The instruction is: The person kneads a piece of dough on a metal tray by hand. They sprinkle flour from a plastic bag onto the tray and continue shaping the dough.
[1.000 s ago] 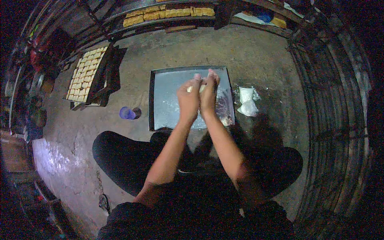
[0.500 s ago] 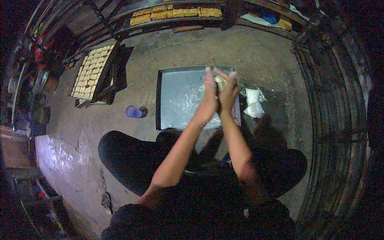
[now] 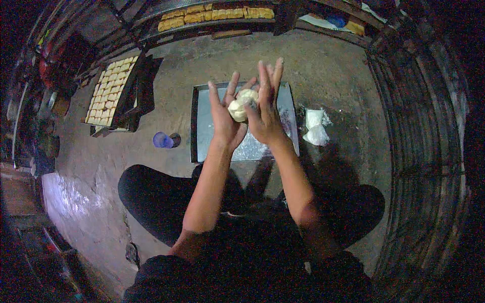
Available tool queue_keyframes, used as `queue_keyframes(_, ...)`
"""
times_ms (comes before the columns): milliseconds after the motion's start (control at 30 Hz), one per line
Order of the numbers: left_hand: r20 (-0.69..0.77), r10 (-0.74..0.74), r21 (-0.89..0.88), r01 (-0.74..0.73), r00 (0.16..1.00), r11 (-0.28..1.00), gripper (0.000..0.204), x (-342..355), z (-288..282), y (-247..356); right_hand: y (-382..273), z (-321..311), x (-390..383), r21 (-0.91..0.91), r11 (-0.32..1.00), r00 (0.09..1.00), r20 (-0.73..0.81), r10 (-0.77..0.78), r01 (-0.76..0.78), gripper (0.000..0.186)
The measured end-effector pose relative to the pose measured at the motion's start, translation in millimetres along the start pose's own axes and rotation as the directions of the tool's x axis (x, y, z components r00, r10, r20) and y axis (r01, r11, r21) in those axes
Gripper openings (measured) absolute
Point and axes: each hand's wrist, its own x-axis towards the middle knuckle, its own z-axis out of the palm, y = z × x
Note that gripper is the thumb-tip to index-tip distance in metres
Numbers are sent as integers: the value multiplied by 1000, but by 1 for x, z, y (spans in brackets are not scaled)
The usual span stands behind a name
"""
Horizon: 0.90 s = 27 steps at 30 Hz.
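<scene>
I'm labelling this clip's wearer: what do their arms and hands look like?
Dark sleeves end high, leaving both forearms bare. The left hand and right hand are ungloved. I see no watch or bracelet; the picture is too grainy to rule out small rings.

Has dough (image 3: 237, 111) between left hand (image 3: 227, 118) and right hand (image 3: 267, 121), above the tray (image 3: 203, 134). Has cup (image 3: 160, 140) left, bag (image 3: 316, 127) right of it.
</scene>
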Motion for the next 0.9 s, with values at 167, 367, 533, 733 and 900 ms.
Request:
queue_keyframes(167, 20, 182, 498, -167, 983, 851, 63, 5, -11, -29, 16, -3, 4, -104, 989, 994, -39, 103, -106, 72)
queue_keyframes(367, -203, 287, 441, -174, 936, 881, 36, 11, -18, -26, 17, 9, -5, 302, 933, 963, -118, 242, -198, 59)
queue_keyframes(533, -93, 460, 812, -200, 883, 548, 55, 11, -29, -26, 14, 35, -20, 255, 955, 969, -154, 192, -149, 47)
queue_keyframes(733, 10, 190, 516, -168, 982, 840, 84, 16, -34, -48, 42, 30, -33, 386, 756, 736, -234, 635, -529, 51)
queue_keyframes(900, -75, 133, 611, -60, 988, 790, 82, 29, -58, -71, 72, 6, -28, 623, 450, 555, -32, 831, -640, 55)
